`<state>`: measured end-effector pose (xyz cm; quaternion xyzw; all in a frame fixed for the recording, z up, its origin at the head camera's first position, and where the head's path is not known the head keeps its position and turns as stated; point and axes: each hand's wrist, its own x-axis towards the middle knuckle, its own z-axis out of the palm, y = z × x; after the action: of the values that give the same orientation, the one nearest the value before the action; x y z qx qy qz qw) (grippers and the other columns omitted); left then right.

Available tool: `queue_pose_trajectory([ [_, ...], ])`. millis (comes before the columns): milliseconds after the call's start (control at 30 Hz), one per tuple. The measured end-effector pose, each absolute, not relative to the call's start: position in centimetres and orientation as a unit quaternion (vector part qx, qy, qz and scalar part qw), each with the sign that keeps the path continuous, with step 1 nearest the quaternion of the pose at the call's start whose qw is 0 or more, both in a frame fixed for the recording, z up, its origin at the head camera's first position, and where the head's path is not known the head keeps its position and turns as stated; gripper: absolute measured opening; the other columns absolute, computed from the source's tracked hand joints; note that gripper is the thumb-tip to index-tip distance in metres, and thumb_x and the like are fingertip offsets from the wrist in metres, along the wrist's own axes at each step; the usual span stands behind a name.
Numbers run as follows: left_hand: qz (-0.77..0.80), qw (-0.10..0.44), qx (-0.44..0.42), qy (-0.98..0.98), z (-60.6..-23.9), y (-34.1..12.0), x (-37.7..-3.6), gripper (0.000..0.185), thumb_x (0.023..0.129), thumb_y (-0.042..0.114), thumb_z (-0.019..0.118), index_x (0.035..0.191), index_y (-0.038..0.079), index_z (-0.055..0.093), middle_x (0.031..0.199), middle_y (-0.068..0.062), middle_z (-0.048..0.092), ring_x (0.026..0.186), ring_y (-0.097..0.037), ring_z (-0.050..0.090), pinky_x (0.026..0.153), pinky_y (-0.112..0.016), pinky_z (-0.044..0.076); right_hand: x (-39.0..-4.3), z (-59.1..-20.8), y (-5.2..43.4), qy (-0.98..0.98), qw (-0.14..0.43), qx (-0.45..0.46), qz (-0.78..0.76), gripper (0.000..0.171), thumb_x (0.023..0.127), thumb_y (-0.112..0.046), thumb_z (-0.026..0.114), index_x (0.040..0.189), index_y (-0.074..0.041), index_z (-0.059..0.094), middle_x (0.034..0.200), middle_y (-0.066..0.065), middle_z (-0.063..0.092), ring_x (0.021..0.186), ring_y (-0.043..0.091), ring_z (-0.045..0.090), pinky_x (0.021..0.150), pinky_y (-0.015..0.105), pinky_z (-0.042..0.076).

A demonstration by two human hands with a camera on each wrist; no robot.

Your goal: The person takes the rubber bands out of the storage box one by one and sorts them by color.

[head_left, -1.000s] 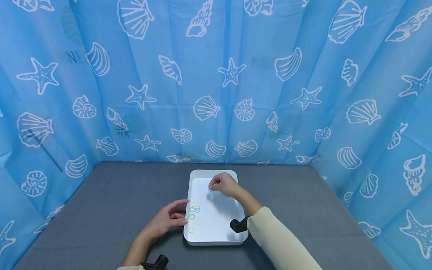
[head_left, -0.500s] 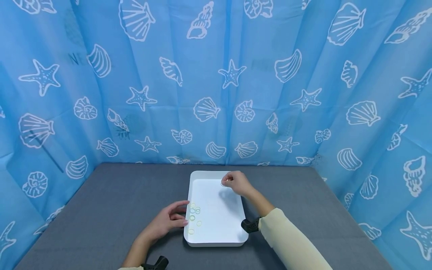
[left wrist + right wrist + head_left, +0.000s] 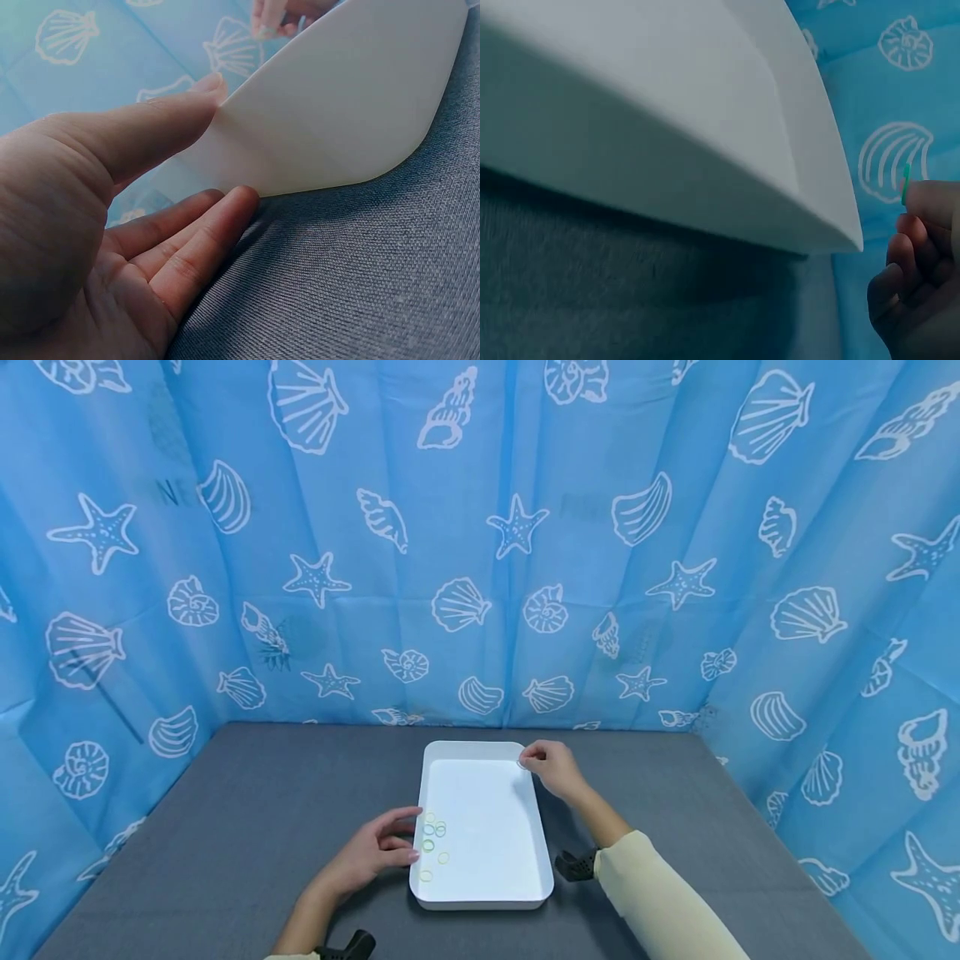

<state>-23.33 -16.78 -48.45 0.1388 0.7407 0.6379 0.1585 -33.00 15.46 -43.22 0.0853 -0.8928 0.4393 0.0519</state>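
Blue seashell-print curtain [image 3: 480, 543] — 3 sides, grey fabric tabletop [image 3: 247, 810]

My left hand [image 3: 371, 853] lies flat with fingers extended, while my right hand [image 3: 553, 768], arm outstretched, appears pinched at the fingertips [image 3: 922, 202].

Two bare hands, pale sleeves, black wrist gear.

Bare left hand [image 3: 371, 852] at lower centre-left of the head view, no rings, no glove; just a sliver of cream cuff [image 3: 288, 955] at the bottom edge, beside a small black wrist-mounted device [image 3: 348, 943]. Bare right hand [image 3: 553, 767] right of centre, forearm uncovered up to a loose cream-yellow long sleeve [image 3: 660, 902] running off the lower right, with a second black device [image 3: 576, 865] at its cuff. Short, plain fingernails up close in the left wrist view.
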Motion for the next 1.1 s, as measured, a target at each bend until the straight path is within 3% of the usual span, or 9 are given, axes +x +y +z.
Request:
queue_pose_trajectory([
  [300, 0.642, 0.158, 0.135, 0.738, -48.4, -16.8, -23.3, 0.068, 0.088, 0.017, 0.074, 0.146, 0.004, 0.041, 0.132, -0.023, 0.051, 0.101, -0.026, 0.063, 0.082, -0.038, 0.053, -33.2, -44.9, 17.1, -0.89, 0.084, 0.062, 0.443, 0.007, 0.092, -0.004, 0.065, 0.089, 0.001, 0.069, 0.083, 0.007, 0.063, 0.074, 0.02, 0.054, 0.066, 0.033, 0.045],
  [533, 0.64, 0.16, 0.133, 0.74, -48.4, -16.8, -23.4, 0.068, 0.088, 0.017, 0.074, 0.146, 0.004, 0.041, 0.133, -0.023, 0.051, 0.101, -0.026, 0.063, 0.083, -0.038, 0.052, -33.3, -45.9, 18.0, -0.889, 0.072, 0.045, 0.45, 0.007, 0.092, -0.004, 0.065, 0.089, 0.002, 0.068, 0.083, 0.008, 0.063, 0.07, 0.023, 0.057, 0.059, 0.033, 0.049],
  [1100, 0.641, 0.16, 0.132, 0.739, -48.6, -16.7, -23.4, 0.067, 0.088, 0.016, 0.074, 0.146, 0.005, 0.041, 0.132, -0.022, 0.052, 0.1, -0.026, 0.063, 0.082, -0.038, 0.053, -33.6, -47.5, 19.6, -0.884, 0.037, -0.016, 0.466, 0.009, 0.092, -0.003, 0.064, 0.086, 0.003, 0.067, 0.066, 0.008, 0.059, 0.053, 0.015, 0.056, 0.05, 0.031, 0.052],
])
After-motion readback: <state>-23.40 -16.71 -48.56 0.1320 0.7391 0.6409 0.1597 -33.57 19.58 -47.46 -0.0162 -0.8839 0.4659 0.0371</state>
